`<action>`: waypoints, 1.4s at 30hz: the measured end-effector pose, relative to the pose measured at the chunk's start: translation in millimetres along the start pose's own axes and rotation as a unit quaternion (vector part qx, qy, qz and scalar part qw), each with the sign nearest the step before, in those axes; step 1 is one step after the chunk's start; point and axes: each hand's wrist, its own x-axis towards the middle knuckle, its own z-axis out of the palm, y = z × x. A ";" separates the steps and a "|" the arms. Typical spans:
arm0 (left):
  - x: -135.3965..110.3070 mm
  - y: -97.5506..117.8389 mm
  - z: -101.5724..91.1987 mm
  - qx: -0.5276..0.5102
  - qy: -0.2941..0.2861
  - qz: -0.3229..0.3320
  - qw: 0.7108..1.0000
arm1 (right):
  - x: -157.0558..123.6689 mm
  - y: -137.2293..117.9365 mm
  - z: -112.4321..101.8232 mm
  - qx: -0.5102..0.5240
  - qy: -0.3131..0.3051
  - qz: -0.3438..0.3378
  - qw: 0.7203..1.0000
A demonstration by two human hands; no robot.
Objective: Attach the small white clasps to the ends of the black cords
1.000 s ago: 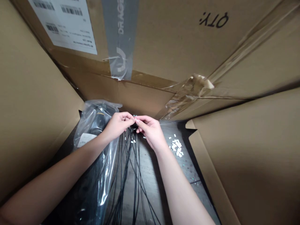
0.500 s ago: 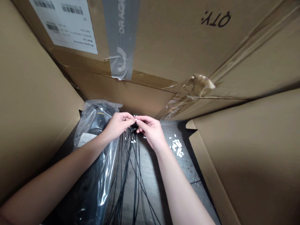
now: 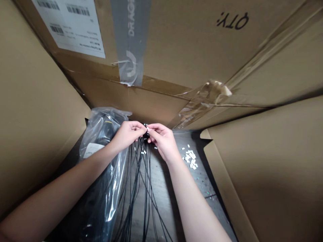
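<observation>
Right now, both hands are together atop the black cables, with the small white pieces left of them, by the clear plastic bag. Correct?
Wrong side: the head view shows the small white pieces right of the left hand and right hand, not by the clear plastic bag. The rest stands.

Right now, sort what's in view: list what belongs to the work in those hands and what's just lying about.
In the work: left hand, right hand, black cables, white tabs.

Just lying about: plastic bag, cardboard flap, box label.
</observation>
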 end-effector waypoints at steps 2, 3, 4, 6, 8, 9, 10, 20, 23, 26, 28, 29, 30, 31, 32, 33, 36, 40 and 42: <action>0.2 0.3 0.0 0.002 0.002 -0.002 1.000 | 0.3 -0.6 -0.1 0.001 -0.003 0.005 1.000; 0.2 0.4 0.0 0.002 0.003 -0.002 1.000 | 0.4 -0.7 -0.1 0.002 -0.005 0.007 1.000; 0.2 0.7 0.0 0.002 0.003 -0.002 1.000 | 0.4 -0.8 0.0 0.002 -0.006 0.008 1.000; 0.1 1.2 0.2 0.002 0.001 -0.002 1.000 | 0.4 -0.7 0.2 0.001 -0.006 0.008 1.000; -0.1 1.8 0.3 0.002 0.002 -0.003 1.000 | 0.2 -0.5 0.3 -0.001 -0.006 0.008 1.000; -0.3 2.0 0.3 0.002 0.003 -0.004 1.000 | 0.1 -0.5 0.4 -0.001 -0.006 0.009 1.000; -0.3 2.1 0.2 0.002 0.004 -0.005 1.000 | 0.0 -0.5 0.3 -0.001 -0.007 0.009 1.000; -0.1 -0.1 -1.2 0.000 -0.001 -0.003 1.000 | 0.3 0.6 0.7 -0.001 -0.015 0.008 1.000; 0.0 -0.8 -1.0 0.000 -0.003 0.001 1.000 | 0.3 0.7 0.4 -0.002 -0.020 0.007 1.000; 0.0 -1.9 -1.2 0.000 -0.005 0.000 1.000 | 0.1 0.0 0.1 -0.003 -0.027 0.008 1.000; 0.1 -2.5 -1.5 -0.002 -0.006 -0.002 1.000 | -0.1 -0.4 0.1 -0.004 -0.029 0.009 1.000; 0.3 -2.6 -1.6 -0.003 -0.006 -0.003 1.000 | -0.1 -0.6 0.2 -0.006 -0.030 0.010 0.999; 0.4 -2.5 -1.6 -0.003 -0.006 -0.004 1.000 | -0.1 -0.6 0.2 -0.007 -0.031 0.011 0.999; 0.6 -2.3 -1.7 -0.004 -0.006 -0.005 1.000 | -0.1 -0.6 0.3 -0.009 -0.031 0.011 0.999; 0.8 -1.9 -1.7 -0.006 -0.006 -0.007 1.000 | -0.1 -0.5 0.4 -0.011 -0.031 0.011 0.999; 1.0 -1.6 -1.7 -0.007 -0.006 -0.008 1.000 | -0.1 -0.4 0.5 -0.012 -0.032 0.012 0.999; 1.5 -0.8 -1.8 -0.015 -0.009 -0.011 1.000 | -0.2 -0.5 0.8 -0.012 -0.033 0.012 0.999; 2.0 -1.3 -1.7 -0.017 -0.010 -0.014 1.000 | -0.5 -1.2 0.8 -0.013 -0.032 0.014 0.999; 2.1 -1.2 -1.6 -0.016 -0.009 -0.016 1.000 | -0.5 -1.5 0.8 -0.015 -0.032 0.015 0.999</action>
